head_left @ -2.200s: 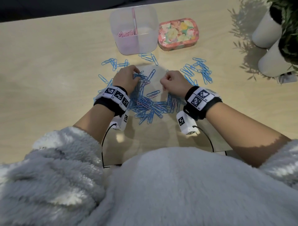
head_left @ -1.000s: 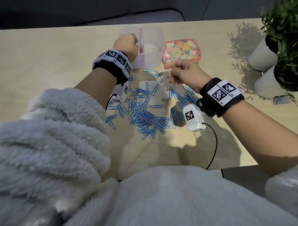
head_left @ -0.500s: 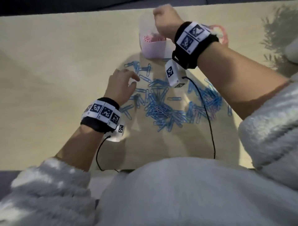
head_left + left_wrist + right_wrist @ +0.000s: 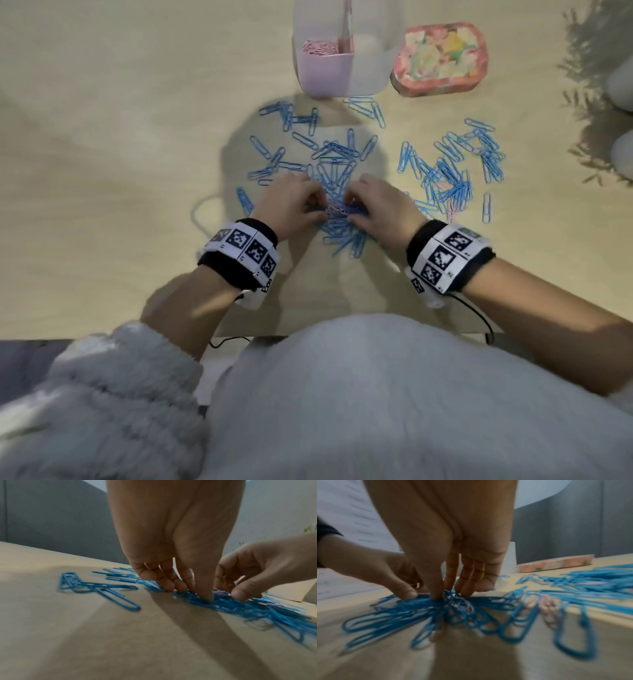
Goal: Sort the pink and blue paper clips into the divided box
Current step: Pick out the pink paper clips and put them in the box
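The divided box (image 4: 373,78) stands at the far middle of the table; its left half holds pink paper clips (image 4: 320,46), and the right half looks empty. Blue paper clips (image 4: 334,150) lie scattered and heaped in front of it, with a few pink paper clips (image 4: 337,209) mixed into the near heap. My left hand (image 4: 320,207) (image 4: 190,592) and right hand (image 4: 352,207) (image 4: 448,595) meet over that heap. Each digs curled fingertips and thumb into the tangled clips. The wrist views are too blurred to single out any one clip.
A floral tin lid (image 4: 440,58) lies right of the box. A second cluster of blue clips (image 4: 452,168) spreads to the right. White plant pots (image 4: 621,82) stand at the far right edge. A cable (image 4: 476,315) trails from my right wrist to the table's near edge.
My right hand has come back from over the box to the near heap. My left hand has moved in from the left, so both hands now meet on the clips.
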Action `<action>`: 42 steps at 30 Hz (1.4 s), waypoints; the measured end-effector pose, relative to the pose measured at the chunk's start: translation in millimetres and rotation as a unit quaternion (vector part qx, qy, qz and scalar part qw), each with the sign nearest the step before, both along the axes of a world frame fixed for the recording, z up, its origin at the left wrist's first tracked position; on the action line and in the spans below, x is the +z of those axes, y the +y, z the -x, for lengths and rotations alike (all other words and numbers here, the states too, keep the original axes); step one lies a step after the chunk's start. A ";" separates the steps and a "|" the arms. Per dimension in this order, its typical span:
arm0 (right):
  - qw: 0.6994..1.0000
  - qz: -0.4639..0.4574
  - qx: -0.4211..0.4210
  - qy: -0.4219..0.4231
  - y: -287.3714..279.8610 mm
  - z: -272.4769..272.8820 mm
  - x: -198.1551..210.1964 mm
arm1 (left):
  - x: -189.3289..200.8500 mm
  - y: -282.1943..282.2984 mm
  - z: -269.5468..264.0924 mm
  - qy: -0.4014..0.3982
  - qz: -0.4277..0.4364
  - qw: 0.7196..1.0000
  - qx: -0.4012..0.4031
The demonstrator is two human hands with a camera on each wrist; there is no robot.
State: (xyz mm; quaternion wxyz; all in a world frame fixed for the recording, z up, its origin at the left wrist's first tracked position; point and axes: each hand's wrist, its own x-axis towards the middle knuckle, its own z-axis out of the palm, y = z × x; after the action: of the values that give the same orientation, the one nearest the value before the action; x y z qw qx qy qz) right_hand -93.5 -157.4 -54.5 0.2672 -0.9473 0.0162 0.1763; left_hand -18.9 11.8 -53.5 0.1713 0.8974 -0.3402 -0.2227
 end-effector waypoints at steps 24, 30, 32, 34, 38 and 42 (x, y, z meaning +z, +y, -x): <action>0.995 0.040 -0.031 -0.080 -41.4 12.2 -14.1 | 0.5 3.8 16.2 -0.007 0.018 0.999 -0.031; 0.981 -0.060 -0.167 -0.079 -54.7 4.7 3.3 | 2.8 2.5 14.9 0.025 0.073 0.995 0.057; 0.926 -0.236 -0.288 -0.064 -61.3 3.0 14.8 | 6.9 1.2 9.2 0.083 0.133 0.979 0.131; 0.862 -0.359 -0.356 -0.025 -59.4 -0.2 22.5 | 9.7 -3.2 3.6 0.154 0.183 0.952 0.192; 0.804 -0.426 -0.390 0.138 -38.5 -15.4 25.0 | 13.8 -14.5 -1.1 0.241 0.182 0.913 0.274; 0.830 -0.391 -0.343 0.201 -18.3 -20.9 17.6 | 0.1 -18.9 0.0 0.149 0.095 0.960 0.217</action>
State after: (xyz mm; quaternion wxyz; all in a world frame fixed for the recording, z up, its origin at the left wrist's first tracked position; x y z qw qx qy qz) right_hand -72.7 -175.6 -36.9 0.6496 -0.6407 0.3228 0.2515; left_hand -19.0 -7.1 -53.4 0.3483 0.8861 -0.1274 -0.2780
